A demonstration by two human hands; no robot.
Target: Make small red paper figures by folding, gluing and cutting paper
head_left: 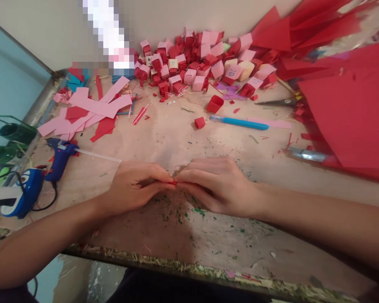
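Observation:
My left hand (139, 183) and my right hand (219, 185) meet low over the middle of the table. Their fingertips pinch a small piece of red paper (173, 182), and only a sliver of it shows between them. Beyond the hands lie a small folded red paper piece (200, 123) and a larger red paper tube (214, 104). A blue pen (240, 122) rests to the right of these, beside a pink paper strip (279, 123).
Small pink and red paper boxes (189, 76) are heaped at the back. Pink strips (94, 105) and a blue glue gun (60, 158) lie left. Scissors (279, 102), a cutter knife (309, 154) and red sheets (350, 109) lie right. The table's front edge (164, 265) is rough.

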